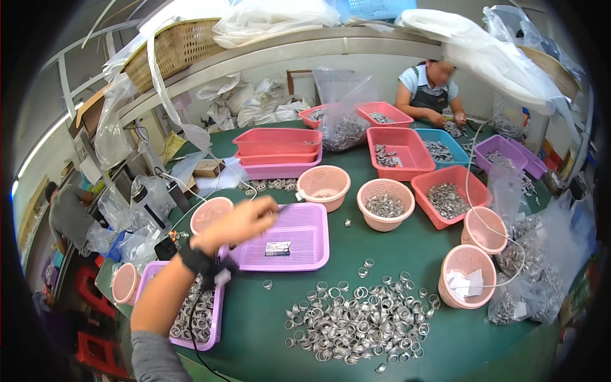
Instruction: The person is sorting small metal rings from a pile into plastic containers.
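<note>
My left hand (249,219), with a black band (198,261) on its wrist, is raised over the left edge of a lilac tray (318,260). Its fingers are curled together, and a thin dark tip shows just past them; what they hold is too small to make out. A small black-and-white packet (277,249) lies in the tray. On the green table in front is a wide heap of silvery metal rings (363,318), with a few loose ones around it. Another lilac tray (216,331), full of metal rings, lies below my forearm. My right hand is out of view.
Pink baskets (386,223) with metal pieces stand beyond the heap, and another pink basket (468,299) holds white paper. Red trays (401,167) and bulging clear bags (347,130) fill the back. A co-worker (429,95) handles small parts at the far right.
</note>
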